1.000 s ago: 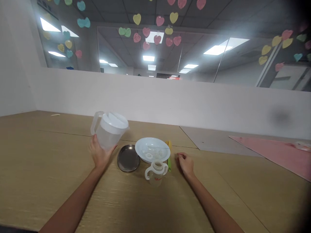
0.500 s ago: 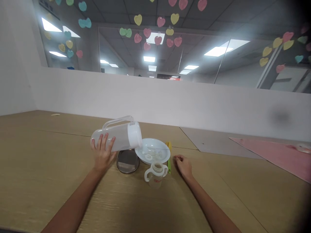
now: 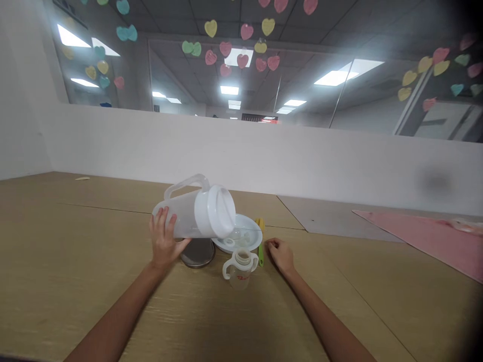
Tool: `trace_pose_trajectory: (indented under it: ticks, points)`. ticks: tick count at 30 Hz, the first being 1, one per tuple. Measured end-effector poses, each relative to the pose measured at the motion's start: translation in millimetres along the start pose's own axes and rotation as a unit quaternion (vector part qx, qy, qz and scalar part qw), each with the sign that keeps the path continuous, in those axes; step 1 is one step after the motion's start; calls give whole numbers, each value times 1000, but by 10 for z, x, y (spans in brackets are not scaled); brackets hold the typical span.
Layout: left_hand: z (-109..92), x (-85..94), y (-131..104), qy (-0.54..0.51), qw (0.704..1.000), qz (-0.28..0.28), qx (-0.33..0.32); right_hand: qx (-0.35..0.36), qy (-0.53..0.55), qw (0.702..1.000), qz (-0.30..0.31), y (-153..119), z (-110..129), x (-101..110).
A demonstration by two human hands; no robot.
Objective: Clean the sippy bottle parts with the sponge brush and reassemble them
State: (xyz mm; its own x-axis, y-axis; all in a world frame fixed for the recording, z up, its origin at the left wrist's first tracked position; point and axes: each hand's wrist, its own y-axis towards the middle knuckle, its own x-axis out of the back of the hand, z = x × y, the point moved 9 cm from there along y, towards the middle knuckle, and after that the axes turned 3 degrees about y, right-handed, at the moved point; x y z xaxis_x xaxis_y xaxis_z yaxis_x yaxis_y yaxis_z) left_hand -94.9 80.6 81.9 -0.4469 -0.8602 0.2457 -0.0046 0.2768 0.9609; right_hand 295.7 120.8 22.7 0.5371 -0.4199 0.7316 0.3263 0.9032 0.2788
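Observation:
My left hand is wrapped round the body of a translucent plastic pitcher with a white lid. The pitcher is tipped on its side, its lid end pointing right over a white bowl and its handle on top. Small clear and white parts lie in the bowl. In front of it stands an open baby bottle with two white handles, upright. My right hand rests on the table with its fingers curled closed, right of a yellow and green brush; nothing shows in it.
A round metal dish sits under the pitcher, partly covered by it. A pink cloth and a grey sheet lie at the right. Behind the table rises a white wall with windows above.
My left hand has moved the pitcher to the right, and its lid end has swung nearer to me, covering more of the bowl. My right hand has stayed in place.

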Motion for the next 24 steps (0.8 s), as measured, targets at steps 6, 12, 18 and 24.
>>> trace_pose_trajectory:
  ticks: [6, 12, 18, 24]
  points:
    - [-193, -3, -53, -25, 998, 12, -51, 7, -12, 1000, 1, -8, 18, -9]
    - [-16, -10, 15, -37, 998, -6, 49, 10, -19, 1000, 8, -7, 22, -26]
    - [414, -27, -73, -64, 963, -34, 261, 14, -20, 1000, 17, -11, 33, -34]
    - [677, -127, -209, -65, 948, -25, 312, 16, -26, 999, 15, -14, 41, -26]
